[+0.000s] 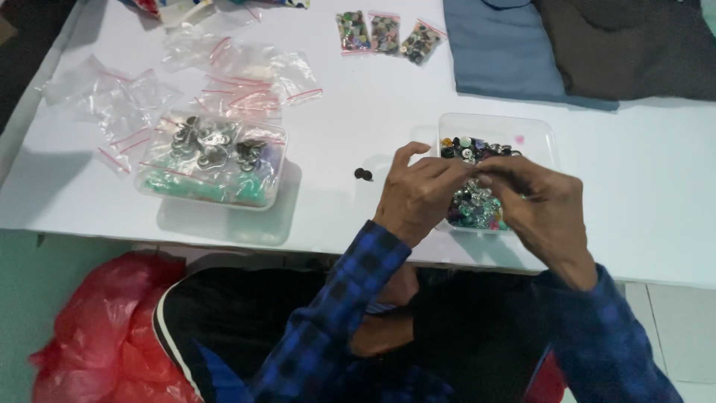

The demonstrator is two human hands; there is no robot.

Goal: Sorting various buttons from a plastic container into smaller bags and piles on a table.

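white table (656, 186) over pale tiled floor (671, 328).

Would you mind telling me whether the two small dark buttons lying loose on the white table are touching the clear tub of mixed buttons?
Apart. The head view shows bare white table between the dark buttons and the clear tub.

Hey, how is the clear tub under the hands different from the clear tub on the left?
The tub under the hands holds loose mixed-colour buttons; the left tub holds bagged metal buttons over green ones. Both hands, left hand and right hand, work over the first; nothing touches the second. Both are clear plastic on the white table.
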